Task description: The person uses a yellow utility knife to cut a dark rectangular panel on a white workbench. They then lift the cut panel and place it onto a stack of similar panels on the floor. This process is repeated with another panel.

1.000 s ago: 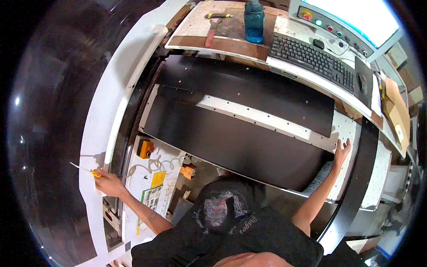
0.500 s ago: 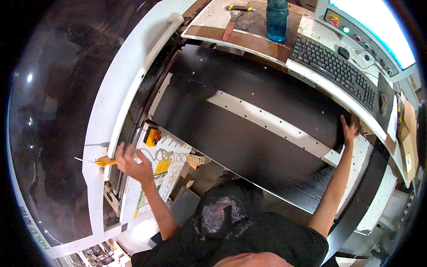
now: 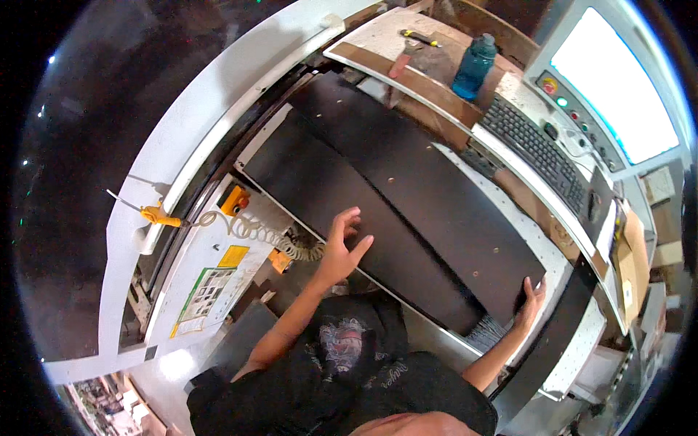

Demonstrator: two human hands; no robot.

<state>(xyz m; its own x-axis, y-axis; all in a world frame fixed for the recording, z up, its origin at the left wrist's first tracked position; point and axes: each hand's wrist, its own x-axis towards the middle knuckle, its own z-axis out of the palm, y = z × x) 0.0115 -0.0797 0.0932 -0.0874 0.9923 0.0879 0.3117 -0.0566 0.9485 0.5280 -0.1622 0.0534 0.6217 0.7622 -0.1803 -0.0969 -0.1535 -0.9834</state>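
Dark panel (image 3: 385, 251) beneath half-curled left fingers (image 3: 343, 222)

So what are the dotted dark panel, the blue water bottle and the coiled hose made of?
Dotted dark panel: perhaps laminated board, its face flat and satiny; core unclear. Blue water bottle: probably glossy plastic; it looks translucent. Coiled hose: likely plastic, pale, springily looped.

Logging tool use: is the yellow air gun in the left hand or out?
Out. The left hand is over the near black panel, apart from the yellow air gun.
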